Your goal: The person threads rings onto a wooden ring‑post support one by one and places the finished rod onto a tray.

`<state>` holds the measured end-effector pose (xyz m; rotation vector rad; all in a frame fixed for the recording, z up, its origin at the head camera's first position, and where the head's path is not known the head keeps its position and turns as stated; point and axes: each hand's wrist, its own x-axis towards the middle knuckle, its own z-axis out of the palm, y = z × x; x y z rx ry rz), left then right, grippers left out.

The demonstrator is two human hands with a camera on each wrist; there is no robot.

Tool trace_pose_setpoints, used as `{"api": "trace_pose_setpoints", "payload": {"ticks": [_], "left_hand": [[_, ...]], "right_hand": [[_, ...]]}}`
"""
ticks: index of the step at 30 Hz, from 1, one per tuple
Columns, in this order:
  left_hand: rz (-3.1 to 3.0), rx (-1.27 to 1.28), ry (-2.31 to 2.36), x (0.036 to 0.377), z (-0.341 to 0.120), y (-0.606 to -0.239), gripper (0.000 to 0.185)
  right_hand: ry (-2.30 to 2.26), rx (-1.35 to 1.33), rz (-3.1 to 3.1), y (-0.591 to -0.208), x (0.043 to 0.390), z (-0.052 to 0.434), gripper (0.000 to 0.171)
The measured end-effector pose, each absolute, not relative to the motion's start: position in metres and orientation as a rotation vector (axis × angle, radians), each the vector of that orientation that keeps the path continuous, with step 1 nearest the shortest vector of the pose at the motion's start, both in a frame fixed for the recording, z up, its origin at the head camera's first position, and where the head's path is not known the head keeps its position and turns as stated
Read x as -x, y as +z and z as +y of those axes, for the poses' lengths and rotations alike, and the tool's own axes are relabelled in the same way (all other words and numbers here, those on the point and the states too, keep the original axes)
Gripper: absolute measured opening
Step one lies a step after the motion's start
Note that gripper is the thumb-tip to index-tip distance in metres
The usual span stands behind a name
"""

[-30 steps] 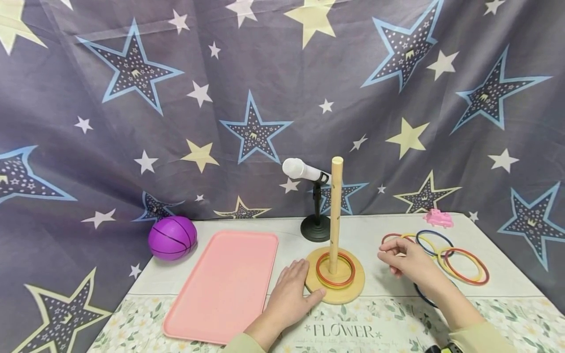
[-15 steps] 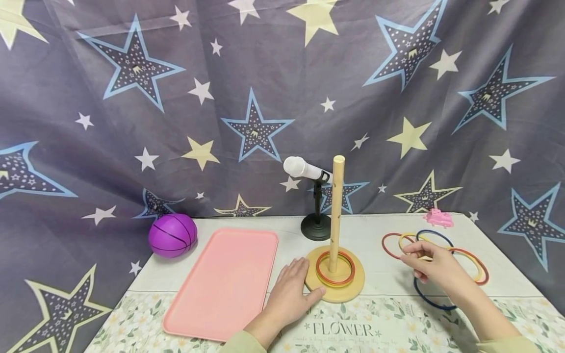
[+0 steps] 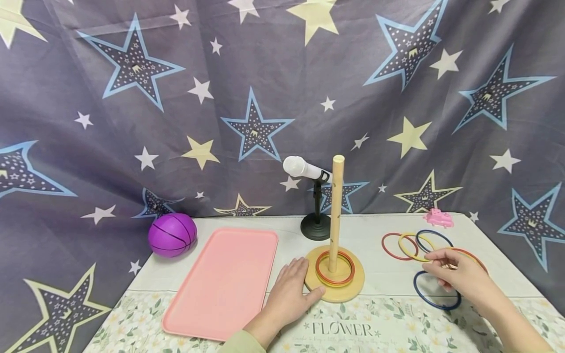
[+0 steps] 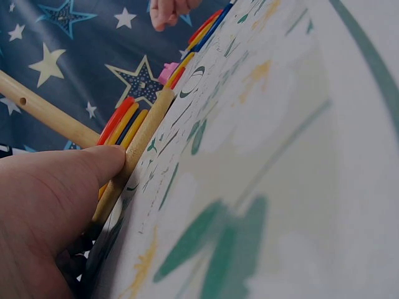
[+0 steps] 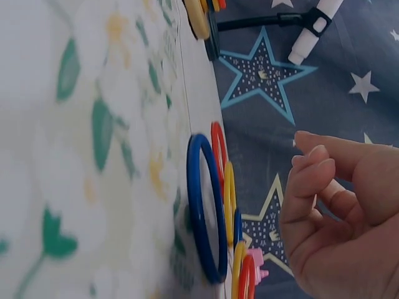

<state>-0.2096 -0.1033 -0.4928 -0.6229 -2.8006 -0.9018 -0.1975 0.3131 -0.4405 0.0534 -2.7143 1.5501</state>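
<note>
Shifted rightward since half a second ago, the right hand hangs with loosely bent fingers, holding nothing, a loose blue ring below it; the left hand lies relaxed, thumb touching the wooden ring-toss stand to its right

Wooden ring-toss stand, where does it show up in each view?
Head: wooden ring-toss stand just right of centre.
Left wrist: left side, its post slanting in from the left edge.
Right wrist: top edge, mostly cut off.
Shared landmark: pink toy.
</note>
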Motion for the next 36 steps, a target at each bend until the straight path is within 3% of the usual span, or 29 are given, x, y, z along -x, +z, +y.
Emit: {"api": "trace_pose_setpoints", "payload": {"ticks": [7, 15, 36], "left_hand": [[-2.798, 0.622, -0.901, 0.210, -0.104, -0.493, 0.087], [-2.810, 0.620, -0.913, 0.210, -0.102, -0.492, 0.086], [-2.845, 0.575, -0.924, 0.208, -0.100, -0.491, 0.088]], "right_hand": [[1.585, -0.038, -2.679, -0.450, 0.195, 0.328, 0.040], [1.597, 0.154, -2.785, -0.451, 0.195, 0.342, 0.062], [1.631, 0.190, -2.832, -0.464, 0.199, 0.357, 0.061]]}}
